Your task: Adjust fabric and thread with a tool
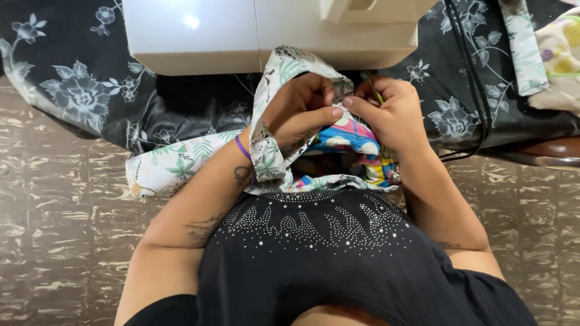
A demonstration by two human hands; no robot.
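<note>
Close together, left hand point(302, 111) and right hand point(389, 111), both pinched shut on soft, crumpled leaf-print fabric point(275, 154).

Sewing machine point(266, 33): white, just beyond the hands.
Table cover point(78, 90): black floral, under the machine.
Black cables point(474, 90): right of the hands.
Floor point(60, 241): brown marbled tiles.

home sewing corner | white sewing machine point(266, 33) on floral cloth-covered table point(78, 90) | fabric pile point(556, 54) | tiled floor point(60, 211)

no packages, labels, signs or screens in view.
</note>
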